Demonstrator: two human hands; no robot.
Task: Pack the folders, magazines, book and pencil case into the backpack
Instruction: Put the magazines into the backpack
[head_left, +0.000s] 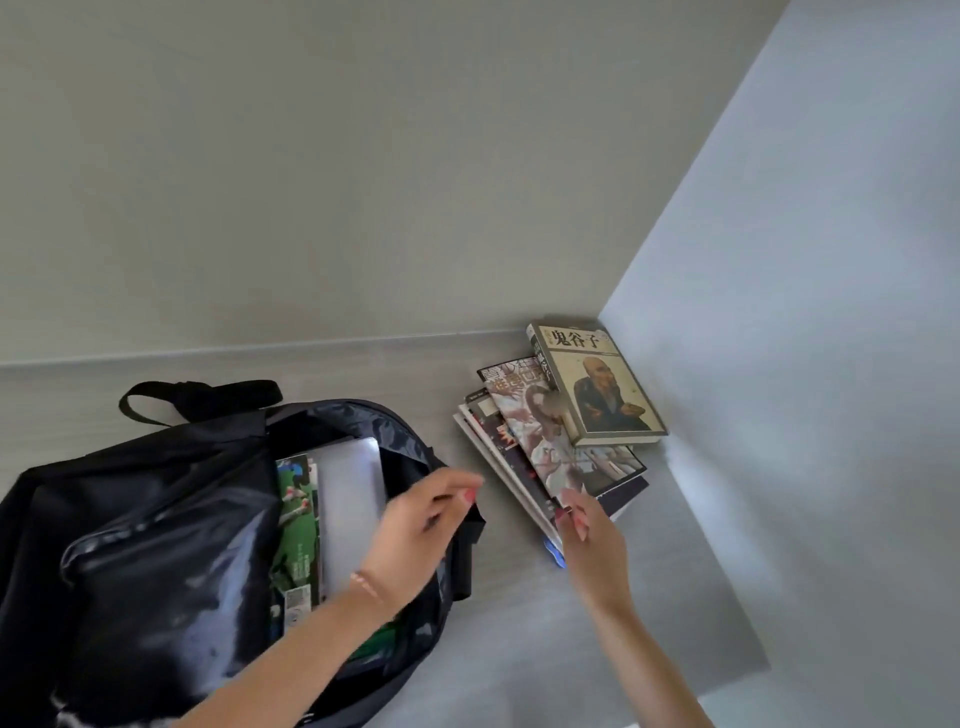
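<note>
A black backpack (156, 545) lies open on the grey worktop (519, 649), its mouth turned toward the right. Inside it stand a pale grey folder (350, 493) and, just beside that on the left, a magazine with a green cover (296, 525). The left hand (421, 525) hovers over the right rim of the backpack's opening, fingers loosely curled with thumb and forefinger close together; whether they pinch the fabric cannot be told. To the right, in the corner by the wall (805, 364), a fanned stack of magazines (550, 457) lies flat, with a thick book (597, 384) resting on its far end. The right hand (587, 535) reaches to the near edge of that stack, fingers narrowly spread and touching the magazines' lower corner, holding nothing clear of the surface.
</note>
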